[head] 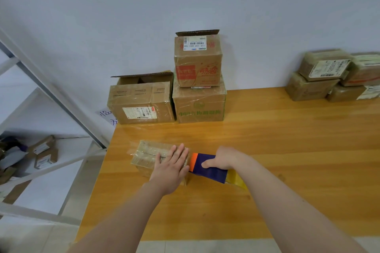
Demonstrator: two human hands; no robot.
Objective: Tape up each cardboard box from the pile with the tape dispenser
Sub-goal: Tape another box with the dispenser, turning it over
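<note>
**Holding down the small box, dispenser at its edge**

The wooden table (287, 150) fills most of my view. At its far side stands a pile of cardboard boxes (198, 104), one with its flap open (141, 102), another stacked on top (197, 61). Wrapped parcels (329, 78) sit at the far right corner. Near me lies the small cardboard box (148, 154); my left hand (170, 167) is spread flat on its top, pressing it down. My right hand (221, 159) is clenched around the tape dispenser (207, 167), whose orange end meets the box's right edge.
</note>
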